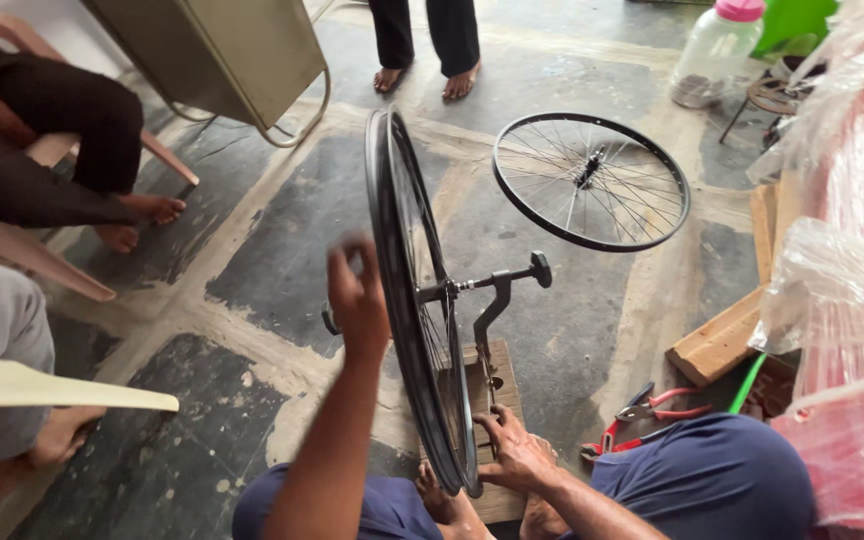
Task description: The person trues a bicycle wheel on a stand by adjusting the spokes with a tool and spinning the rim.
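Note:
A black bicycle wheel [402,250] stands upright on a metal truing stand [492,310] that is fixed to a wooden block [504,372] between my knees. My left hand [355,297] is raised at the wheel's left side near the axle, fingers curled at the hub; what it grips is hidden. My right hand [512,450] rests low on the right side, fingers pinched at the spokes by the rim's bottom. A second spoked wheel [590,180] lies flat on the floor beyond.
Red-handled pliers [642,415] lie by my right knee. Wooden blocks [717,345] and plastic-wrapped red goods [852,300] are at right. Seated people's legs [72,150] are at left, a standing person's bare feet [427,80] ahead, a plastic jar [712,55] far right.

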